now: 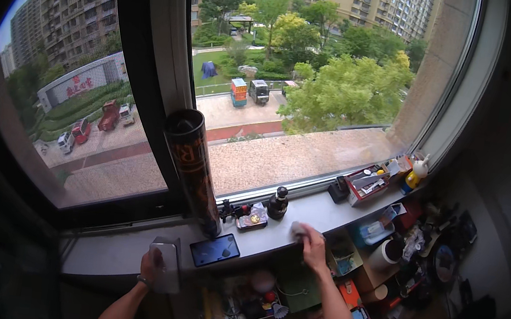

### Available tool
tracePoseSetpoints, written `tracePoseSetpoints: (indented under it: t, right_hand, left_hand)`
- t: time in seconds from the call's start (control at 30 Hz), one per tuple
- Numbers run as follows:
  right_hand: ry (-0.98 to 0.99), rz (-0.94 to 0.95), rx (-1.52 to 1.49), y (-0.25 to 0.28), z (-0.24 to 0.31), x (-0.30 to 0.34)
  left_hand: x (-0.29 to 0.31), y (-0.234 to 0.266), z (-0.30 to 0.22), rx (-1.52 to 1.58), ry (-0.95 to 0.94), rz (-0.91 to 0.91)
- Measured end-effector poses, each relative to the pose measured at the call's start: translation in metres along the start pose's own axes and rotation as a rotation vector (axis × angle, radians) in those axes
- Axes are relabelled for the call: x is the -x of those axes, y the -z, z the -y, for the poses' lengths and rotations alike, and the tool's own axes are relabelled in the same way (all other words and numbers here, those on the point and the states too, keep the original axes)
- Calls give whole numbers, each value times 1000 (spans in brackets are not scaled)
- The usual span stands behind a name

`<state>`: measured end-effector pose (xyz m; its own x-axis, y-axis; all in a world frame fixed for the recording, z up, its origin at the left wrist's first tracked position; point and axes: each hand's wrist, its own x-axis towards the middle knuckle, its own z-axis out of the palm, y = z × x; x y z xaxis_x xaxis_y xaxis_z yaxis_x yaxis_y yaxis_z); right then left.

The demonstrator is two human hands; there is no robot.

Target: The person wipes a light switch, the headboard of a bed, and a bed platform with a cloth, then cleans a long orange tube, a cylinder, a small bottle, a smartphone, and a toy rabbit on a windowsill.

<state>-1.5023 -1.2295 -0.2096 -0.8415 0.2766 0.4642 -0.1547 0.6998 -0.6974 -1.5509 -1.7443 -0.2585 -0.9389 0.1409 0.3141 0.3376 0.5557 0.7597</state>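
A small pale wad (298, 229) is pinched in the grip of the right hand (314, 246), at the windowsill (325, 209), right of the dark bottle (277, 205). Left of the bottle, a flat grey panel (170, 271) is clasped in the grip of the left hand (152, 266). A tall dark tube (191, 170) and blue-screened device (215, 250) are also set left of the bottle.

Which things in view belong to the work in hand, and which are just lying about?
Likely in use:
pale wad, in the right hand
flat grey rectangular thing, in the left hand

Seemingly lying about:
dark-framed tablet
dark bottle
tall dark tube
red-sided box
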Motion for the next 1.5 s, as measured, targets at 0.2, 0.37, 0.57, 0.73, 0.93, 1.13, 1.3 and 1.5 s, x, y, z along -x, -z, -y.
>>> tracePoseSetpoints:
  t: [0.2,0.37,0.57,0.73,0.93,1.13,1.3,1.5]
  right_hand:
    - [-215,-446,271,4,-78,-52]
    - [-84,-100,416,-40,-67,-54]
    - [65,54,242,-43,-39,-44]
    - [136,32,221,-21,-28,-29]
    - [117,31,215,-25,-26,-26]
    - [104,33,196,-25,-18,-23]
    - [94,52,175,-14,-23,-26]
    - [90,74,61,-17,-1,-14]
  left_hand:
    - [-1,-24,40,97,73,2]
    - [12,-17,32,202,194,7]
    - [9,-5,29,164,173,-16]
    - [-8,-10,-4,146,248,47]
    - [-1,-11,-14,275,305,55]
    - [2,-2,-30,185,195,60]
    - [1,-13,-25,109,124,46]
    - [1,-15,-16,414,319,46]
